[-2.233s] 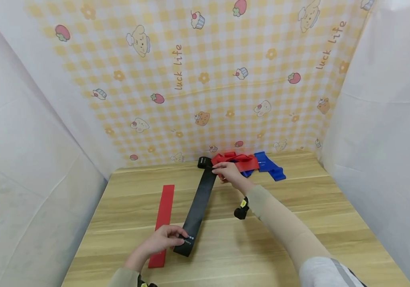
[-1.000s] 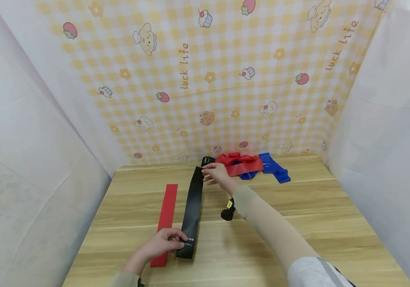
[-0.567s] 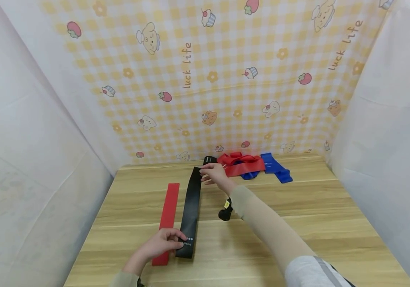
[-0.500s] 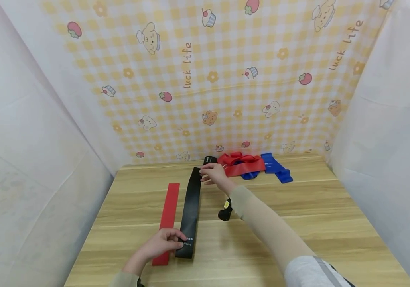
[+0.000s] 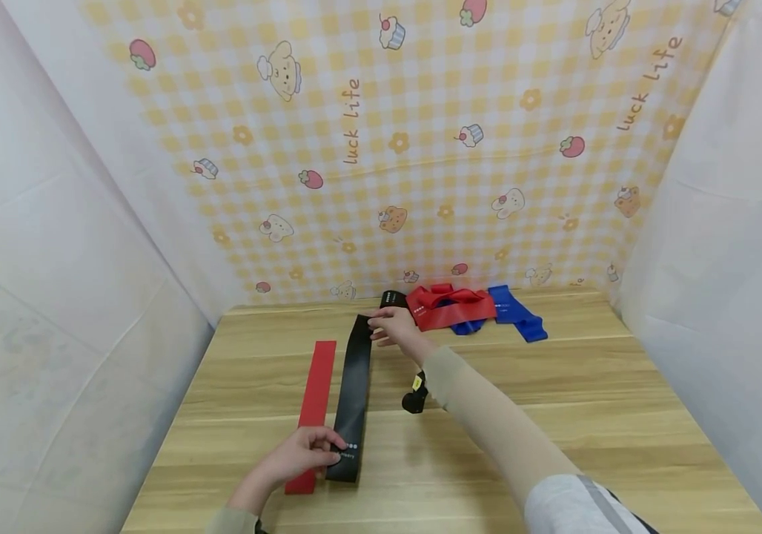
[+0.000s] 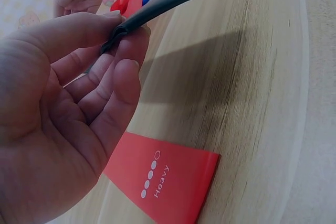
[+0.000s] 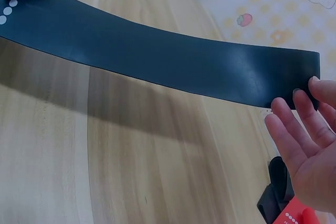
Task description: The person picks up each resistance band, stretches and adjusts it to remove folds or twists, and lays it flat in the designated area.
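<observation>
one long black band is held up over the counter, and its dark shadow falls on the wood below. the left grip pinches the near end with thumb and finger, right by some white dots and small white letters. the right grip pinches the far end, so the band runs between the two and bends a bit. just left of it, a long red band lies flat on the counter, partly hidden by the left grip, and it says heavy next to its dots. at the back, another black band sits beside a messy red band, and a blue band pokes out from under that and off to the right. behind them hangs a yellow checked cloth with strawberries, cupcakes and flowers on it
</observation>
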A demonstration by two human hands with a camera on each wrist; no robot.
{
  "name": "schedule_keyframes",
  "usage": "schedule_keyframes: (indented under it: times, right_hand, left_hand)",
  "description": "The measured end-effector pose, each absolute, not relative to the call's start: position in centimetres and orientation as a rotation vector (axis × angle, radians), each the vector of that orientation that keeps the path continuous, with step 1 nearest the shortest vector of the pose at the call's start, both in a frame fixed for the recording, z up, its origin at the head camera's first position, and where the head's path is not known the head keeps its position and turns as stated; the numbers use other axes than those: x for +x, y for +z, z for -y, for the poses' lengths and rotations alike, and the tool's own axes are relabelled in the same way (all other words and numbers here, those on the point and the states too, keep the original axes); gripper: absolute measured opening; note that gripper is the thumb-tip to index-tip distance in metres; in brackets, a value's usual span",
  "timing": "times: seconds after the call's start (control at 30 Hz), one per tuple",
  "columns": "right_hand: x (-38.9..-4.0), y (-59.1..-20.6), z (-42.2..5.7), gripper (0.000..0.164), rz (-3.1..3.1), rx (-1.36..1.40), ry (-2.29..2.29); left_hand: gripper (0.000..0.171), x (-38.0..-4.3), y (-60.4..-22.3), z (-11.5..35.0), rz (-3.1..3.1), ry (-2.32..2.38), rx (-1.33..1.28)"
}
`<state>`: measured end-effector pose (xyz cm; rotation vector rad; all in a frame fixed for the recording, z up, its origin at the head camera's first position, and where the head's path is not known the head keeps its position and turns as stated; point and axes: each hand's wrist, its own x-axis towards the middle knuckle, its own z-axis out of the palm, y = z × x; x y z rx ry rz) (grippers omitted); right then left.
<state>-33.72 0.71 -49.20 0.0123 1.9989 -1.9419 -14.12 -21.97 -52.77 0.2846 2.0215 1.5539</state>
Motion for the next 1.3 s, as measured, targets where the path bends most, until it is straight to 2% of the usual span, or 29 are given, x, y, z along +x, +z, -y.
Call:
schedule_keyframes:
  times: [0.63,0.9,1.3]
  right_hand:
    - [-33.5,-51.0,0.3,0.020,-1.994,-0.018,-1.961]
    - [-33.3,-51.1,0.4,0.027,-1.964,-0.057,-1.970]
    - [-33.6,-52.6,1.2,0.022,-1.988,-0.015,-1.969]
  left_hand:
    - [0.018,-14.2,-53.2,22.2,-2.047,1.495,0.257]
    - [0.017,-14.1,-53.5,22.3,-2.048,1.489,0.244]
    - [0.014,-13.9,-53.8,22.3,-2.057,1.458,0.231]
